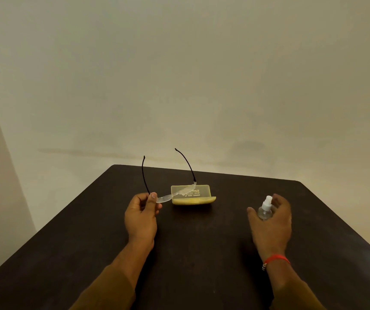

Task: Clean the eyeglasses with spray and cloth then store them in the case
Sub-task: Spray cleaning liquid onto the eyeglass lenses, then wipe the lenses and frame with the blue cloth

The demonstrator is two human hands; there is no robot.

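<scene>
My left hand pinches the eyeglasses at the left lens corner and holds them above the table, their dark temple arms pointing up and away. Behind the lenses sits a yellow case with its translucent lid open. My right hand is cupped around a small clear spray bottle with a white nozzle that stands upright on the table. The fingers curl round it but are not fully closed. No cloth is in sight.
The dark brown table ends at a far edge just behind the case and at a right edge near my right hand. A plain pale wall lies beyond. A red thread band circles my right wrist.
</scene>
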